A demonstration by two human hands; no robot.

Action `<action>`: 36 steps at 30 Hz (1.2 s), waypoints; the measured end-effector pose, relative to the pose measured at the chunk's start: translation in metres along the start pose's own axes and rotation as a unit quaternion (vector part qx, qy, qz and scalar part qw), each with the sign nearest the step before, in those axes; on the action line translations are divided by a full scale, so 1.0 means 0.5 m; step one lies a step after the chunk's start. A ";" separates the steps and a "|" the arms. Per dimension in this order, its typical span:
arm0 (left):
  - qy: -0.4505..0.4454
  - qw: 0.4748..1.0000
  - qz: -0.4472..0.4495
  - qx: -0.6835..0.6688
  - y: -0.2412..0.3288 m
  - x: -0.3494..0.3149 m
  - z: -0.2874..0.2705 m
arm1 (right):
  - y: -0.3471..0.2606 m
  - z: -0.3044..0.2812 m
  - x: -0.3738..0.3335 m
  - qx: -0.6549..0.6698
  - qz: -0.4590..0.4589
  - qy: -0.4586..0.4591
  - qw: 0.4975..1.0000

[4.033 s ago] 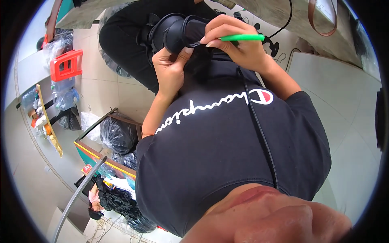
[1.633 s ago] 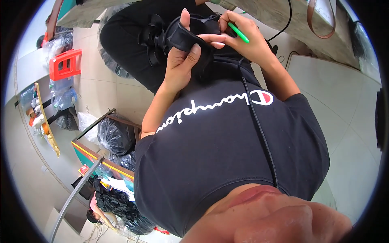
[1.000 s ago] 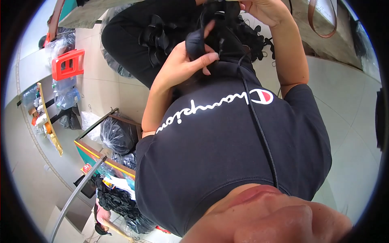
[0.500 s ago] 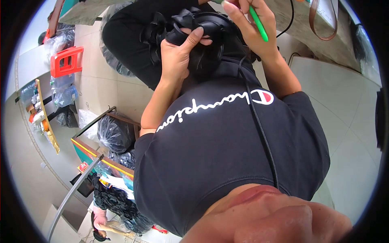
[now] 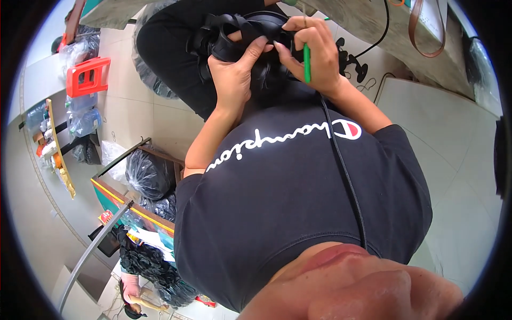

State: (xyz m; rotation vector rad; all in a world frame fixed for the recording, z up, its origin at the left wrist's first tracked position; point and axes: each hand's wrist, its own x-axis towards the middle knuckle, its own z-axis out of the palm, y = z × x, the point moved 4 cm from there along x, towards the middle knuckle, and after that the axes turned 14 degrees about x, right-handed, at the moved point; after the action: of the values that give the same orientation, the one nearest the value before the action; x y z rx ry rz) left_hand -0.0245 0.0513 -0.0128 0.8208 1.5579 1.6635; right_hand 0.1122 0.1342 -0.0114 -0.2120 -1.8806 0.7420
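Your left hand (image 5: 232,74) is closed around a loop of the black strap bundle (image 5: 224,34), thumb pressed over the front and fingers curled behind it. That bundle lies over your lap, against your black trousers (image 5: 166,56), its loops spreading to the left of both hands. Your right hand (image 5: 314,50) is just beside, fingers bent around a green pen-shaped tool (image 5: 306,63) whose rounded end points down toward your shirt. Its thumb tip is close to your left thumb; you cannot tell from this view whether it touches the black material. A thin black cord (image 5: 341,168) runs down your black T-shirt (image 5: 298,200). Beyond your right hand, more black pieces (image 5: 360,70) lie on the floor near the grey bench (image 5: 354,26), where a brown strap (image 5: 413,33) hangs. Off to your left are a red plastic stool (image 5: 71,82) and, lower, a filled black bag (image 5: 149,173). Farther down, a co-worker in a pink top (image 5: 129,285) is beside a heap of dark pieces (image 5: 154,269).
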 end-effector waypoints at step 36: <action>-0.293 0.915 -0.165 -0.222 -0.012 -0.001 -0.024 | 0.170 -0.020 0.000 0.233 0.066 0.031 0.970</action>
State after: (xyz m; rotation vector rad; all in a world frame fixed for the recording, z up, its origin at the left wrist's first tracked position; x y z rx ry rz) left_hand -0.0339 0.0445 -0.0197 0.6771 0.8036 1.2854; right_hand 0.1051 0.2053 -0.0582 -0.0592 -1.5913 1.2284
